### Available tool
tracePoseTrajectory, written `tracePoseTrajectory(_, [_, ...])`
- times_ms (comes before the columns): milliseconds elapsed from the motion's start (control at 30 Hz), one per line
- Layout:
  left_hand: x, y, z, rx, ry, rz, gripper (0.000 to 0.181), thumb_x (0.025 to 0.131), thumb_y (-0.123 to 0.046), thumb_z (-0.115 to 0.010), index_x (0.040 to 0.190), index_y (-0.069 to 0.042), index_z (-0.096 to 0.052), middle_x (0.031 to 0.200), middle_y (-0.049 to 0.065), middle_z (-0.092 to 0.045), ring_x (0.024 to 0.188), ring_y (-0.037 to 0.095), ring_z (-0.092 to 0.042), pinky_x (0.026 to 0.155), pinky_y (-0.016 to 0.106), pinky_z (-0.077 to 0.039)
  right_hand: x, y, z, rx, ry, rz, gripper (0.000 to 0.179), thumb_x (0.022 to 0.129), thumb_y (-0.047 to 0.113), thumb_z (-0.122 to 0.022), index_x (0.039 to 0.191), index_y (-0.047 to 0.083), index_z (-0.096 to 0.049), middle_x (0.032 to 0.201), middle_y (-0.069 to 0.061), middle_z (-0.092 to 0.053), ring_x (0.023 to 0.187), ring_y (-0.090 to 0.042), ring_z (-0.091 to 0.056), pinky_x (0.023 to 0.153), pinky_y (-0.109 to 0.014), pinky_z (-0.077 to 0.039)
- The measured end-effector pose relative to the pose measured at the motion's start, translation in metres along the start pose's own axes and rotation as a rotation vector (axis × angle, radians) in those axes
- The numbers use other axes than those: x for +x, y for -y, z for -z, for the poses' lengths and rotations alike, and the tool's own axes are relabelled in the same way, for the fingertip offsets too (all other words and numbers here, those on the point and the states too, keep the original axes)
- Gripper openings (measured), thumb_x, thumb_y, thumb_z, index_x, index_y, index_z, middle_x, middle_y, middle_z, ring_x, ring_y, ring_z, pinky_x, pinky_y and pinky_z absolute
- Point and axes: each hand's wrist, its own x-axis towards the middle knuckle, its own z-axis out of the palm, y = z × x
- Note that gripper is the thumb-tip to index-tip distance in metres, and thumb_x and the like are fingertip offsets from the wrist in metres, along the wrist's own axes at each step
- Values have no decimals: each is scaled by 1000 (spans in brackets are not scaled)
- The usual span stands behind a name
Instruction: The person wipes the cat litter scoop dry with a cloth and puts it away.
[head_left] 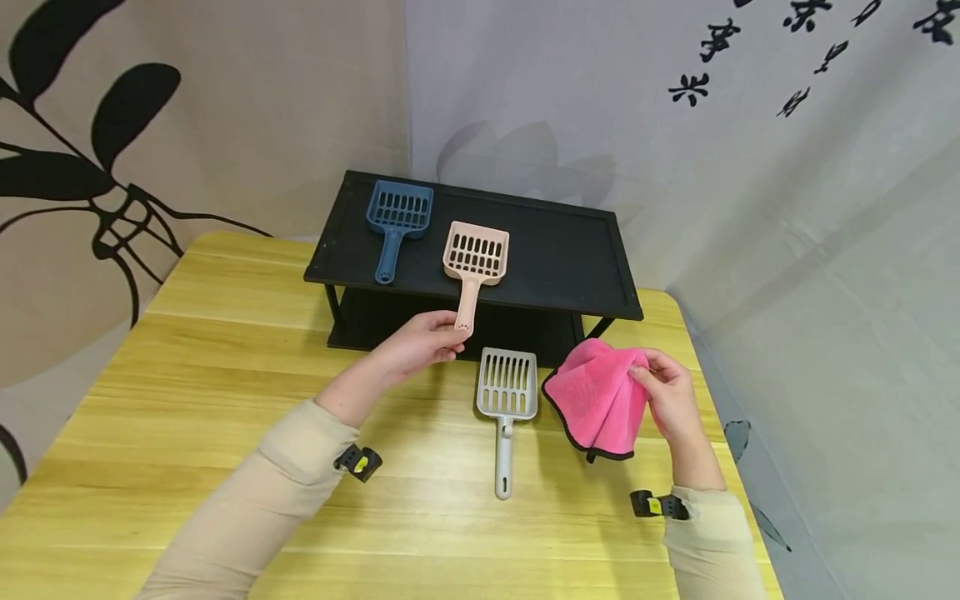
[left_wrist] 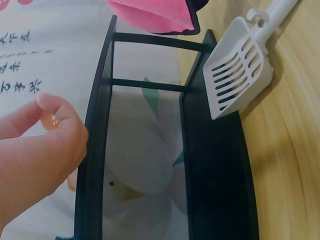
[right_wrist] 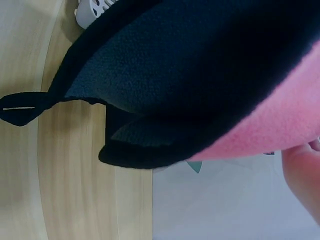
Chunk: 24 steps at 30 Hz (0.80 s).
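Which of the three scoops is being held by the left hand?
The pale pink scoop: the left hand pinches its handle end. The blue scoop and grey scoop are untouched.

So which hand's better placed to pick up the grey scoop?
Probably the left hand: it's nearer the grey scoop and could leave the pink scoop on the black rack; the right hand holds the pink cloth.

A soft pink cloth with black edging [right_wrist: 285,120] fills much of the view, its dark blue-grey underside [right_wrist: 150,65] showing and a flat black fabric loop [right_wrist: 25,116] sticking out leftward. The bare right hand [right_wrist: 304,175], cut off by the frame, touches the pink side. Below lie a pale wood-grain tabletop [right_wrist: 75,190] and light grey backdrop [right_wrist: 225,205]; a white perforated object [right_wrist: 87,14] peeks in above.
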Motion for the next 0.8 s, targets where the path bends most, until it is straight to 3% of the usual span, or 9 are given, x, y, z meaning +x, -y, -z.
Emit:
tracePoseTrajectory(233, [13, -1, -1, 11, -90, -51, 39, 97, -9, -47, 131, 9, -42, 88, -1, -52, 72, 5, -49, 63, 13, -45, 1, -3, -1, 4, 6, 3, 36, 89, -11, -51, 90, 20, -70, 82, 8, -67, 68, -3, -62, 61, -15, -52])
tracePoseTrajectory(467, [20, -3, -4, 138, -189, -46, 33, 97, -16, -50, 120, 8, -53, 84, 2, -57, 61, 5, -47, 56, 13, -42, -1, -4, -1, 4, 5, -9, 37, 89, -11, -50, 89, 20, -70, 82, 8, -67, 69, -3, -62, 61, -15, -52])
tracePoseTrajectory(600, [20, -5, -5, 214, -217, -37, 32, 97, -21, -50, 111, 7, -59, 77, -1, -57, 57, 5, -46, 54, 15, -41, -3, -5, -2, -10, 2, -15, 37, 90, -11, -50, 89, 21, -70, 82, 9, -67, 69, -3, -62, 61, -15, -52])
tracePoseTrajectory(800, [24, -6, -4, 251, -225, -22, 33, 99, -25, -47, 107, 3, -62, 72, -4, -55, 56, 5, -46, 52, 15, -41, -3, -6, -1, -9, 6, -3, 39, 89, -12, -49, 89, 21, -70, 82, 9, -67, 69, -2, -62, 62, -15, -52])
